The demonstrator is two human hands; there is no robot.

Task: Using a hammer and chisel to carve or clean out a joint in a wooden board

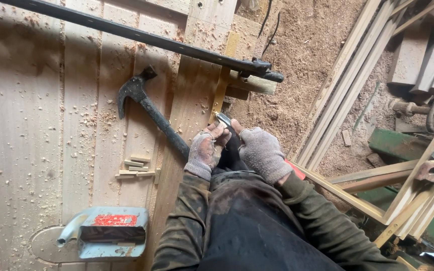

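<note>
Two gloved hands, left hand (203, 152) and right hand (263, 153), closed together on a small chisel (223, 119) at mid-frame, its tip against the panelled door's (41, 125) edge. Shavings lay everywhere; the cut looked unfinished. The hammer (149, 108) rested untouched at centre-left.

The pale wooden panel (41, 125) serves as the work surface, and wood chips are scattered over it. A black claw hammer (149, 108) lies on it at a slant. A long black bar clamp (141, 37) crosses its upper part. Near the lower edge lie some small wood pieces (136, 167) and a grey metal tool (107, 233), perhaps a hand plane.
</note>
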